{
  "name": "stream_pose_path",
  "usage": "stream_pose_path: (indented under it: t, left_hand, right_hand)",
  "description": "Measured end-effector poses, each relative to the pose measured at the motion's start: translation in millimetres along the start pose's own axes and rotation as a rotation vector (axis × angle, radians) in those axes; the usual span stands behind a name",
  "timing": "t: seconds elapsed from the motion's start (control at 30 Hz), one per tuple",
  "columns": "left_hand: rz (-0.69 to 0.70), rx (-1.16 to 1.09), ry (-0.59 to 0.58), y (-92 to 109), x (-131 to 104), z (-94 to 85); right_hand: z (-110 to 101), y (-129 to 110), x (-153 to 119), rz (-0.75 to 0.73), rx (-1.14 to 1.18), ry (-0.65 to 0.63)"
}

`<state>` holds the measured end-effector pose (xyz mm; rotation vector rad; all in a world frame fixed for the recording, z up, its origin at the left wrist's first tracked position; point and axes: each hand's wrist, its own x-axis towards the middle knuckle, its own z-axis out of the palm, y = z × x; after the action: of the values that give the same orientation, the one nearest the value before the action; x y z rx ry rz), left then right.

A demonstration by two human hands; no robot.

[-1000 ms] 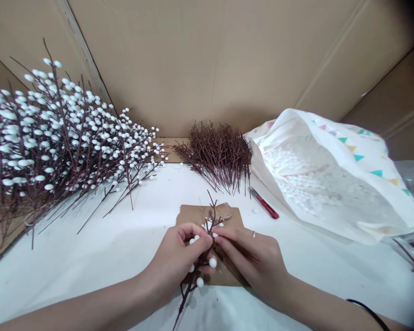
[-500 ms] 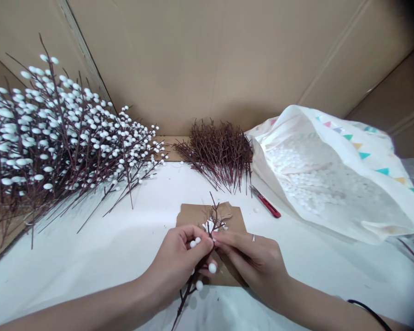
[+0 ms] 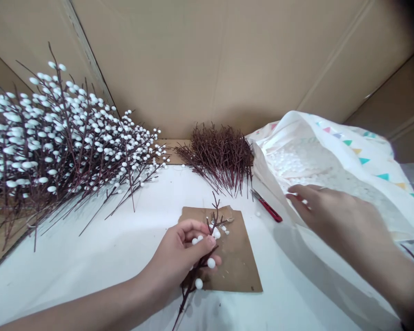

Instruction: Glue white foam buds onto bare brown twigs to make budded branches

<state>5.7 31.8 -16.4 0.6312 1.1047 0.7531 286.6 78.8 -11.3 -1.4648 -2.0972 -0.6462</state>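
My left hand (image 3: 188, 248) is closed around a dark brown twig (image 3: 184, 299) with several white round berries on it, above a brown cardboard piece (image 3: 241, 262). The twig's bare forked tip points away from me, over some white bits on the cardboard. At the mouth of a white cloth bag (image 3: 334, 161) printed with coloured triangles is my right hand (image 3: 331, 220). Its fingers are bent together, and a few small white balls show beside them; whether they grip any is hard to tell. Many white balls (image 3: 286, 161) lie inside the bag.
A large heap of twigs with white berries (image 3: 69, 138) fills the left side. Bare brown twigs (image 3: 224, 156) are bundled at the back centre. Red-handled snips (image 3: 269, 207) lie between that bundle and the bag. Cardboard walls (image 3: 179, 59) rise behind the white table (image 3: 89, 266).
My right hand has left the twig and moved right to the bag's opening. My left hand still holds the twig in nearly the same place. More of the cardboard piece shows.
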Motion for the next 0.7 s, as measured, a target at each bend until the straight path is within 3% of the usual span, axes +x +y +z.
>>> stream_pose_path:
  t: [0.1,0.23,0.37,0.53,0.67,0.7]
  left_hand:
    - [0.032,-0.045,-0.011,4.3,-1.7,1.5]
    - [0.013,-0.058,-0.020,4.8,-3.5,2.8]
    - [0.015,-0.020,0.012,5.7,-4.5,4.3]
    - [0.007,-0.017,0.024,9.5,-3.8,6.1]
    - [-0.016,-0.057,-0.007,10.6,-4.3,6.4]
    - [-0.022,-0.068,-0.020,10.0,-4.5,6.2]
  right_hand:
    - [14.1,41.9,-4.8,-0.050,-0.028,-0.022]
    - [31.5,59.2,-17.7,-0.018,0.127,-0.032]
    - [37.7,57.3,-21.1,0.043,0.191,-0.033]
    - [29.4,53.7,-11.9,0.119,0.283,-0.060]
    - [14.1,19.8,4.8,0.153,0.441,-0.146]
    - [10.7,5.1,8.2,0.257,0.652,-0.239]
